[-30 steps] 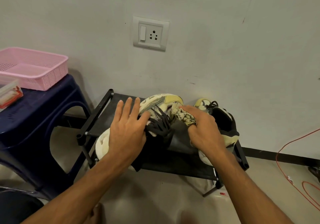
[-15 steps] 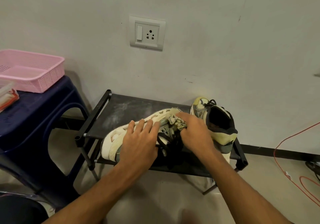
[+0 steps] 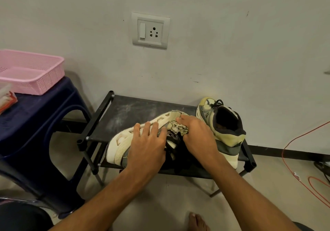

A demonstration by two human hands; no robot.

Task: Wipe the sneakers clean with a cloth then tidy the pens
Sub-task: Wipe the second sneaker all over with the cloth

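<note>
A cream and grey sneaker (image 3: 121, 141) lies on its side on the black rack (image 3: 125, 113), its sole turned away from me. My left hand (image 3: 148, 145) lies over its upper with the fingers spread, holding it down. My right hand (image 3: 198, 138) grips a bunched pale patterned cloth (image 3: 178, 128) and presses it against the toe end of that sneaker. The second sneaker (image 3: 223, 123) stands upright on the right end of the rack, just behind my right hand. No pens are clearly visible.
A dark blue plastic stool (image 3: 41, 116) stands left of the rack with a pink basket (image 3: 30, 70) and a clear box (image 3: 7, 97) on it. An orange cable (image 3: 292, 152) loops over the floor at right. A wall socket (image 3: 150, 30) is above the rack.
The sneaker was tipped from toe-up to lying on its side on the rack. My left hand moved down onto its upper; my right hand with the cloth shifted toward the toe.
</note>
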